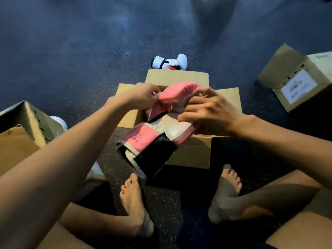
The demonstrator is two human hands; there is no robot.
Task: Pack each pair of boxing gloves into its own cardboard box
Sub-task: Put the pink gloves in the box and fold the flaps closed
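Observation:
An open cardboard box (190, 151) stands on the floor in front of me with its flaps spread. Above its opening I hold pink boxing gloves (172, 97) with white panels; the black cuff strap of one glove (152, 155) points toward me over the near flap. My left hand (143, 96) pinches the pink padding at its left side. My right hand (210, 106) grips the glove from the right, fingers curled over the white part. How many gloves are in my hands is unclear. A white boxing glove (169, 62) with black and red marks lies on the floor behind the box.
An open cardboard box (27, 126) stands at my left with a white glove (60, 122) showing behind it. A closed box with a white label (298, 78) lies tilted at the right. My bare feet (134, 200) rest on the dark speckled floor near the middle box.

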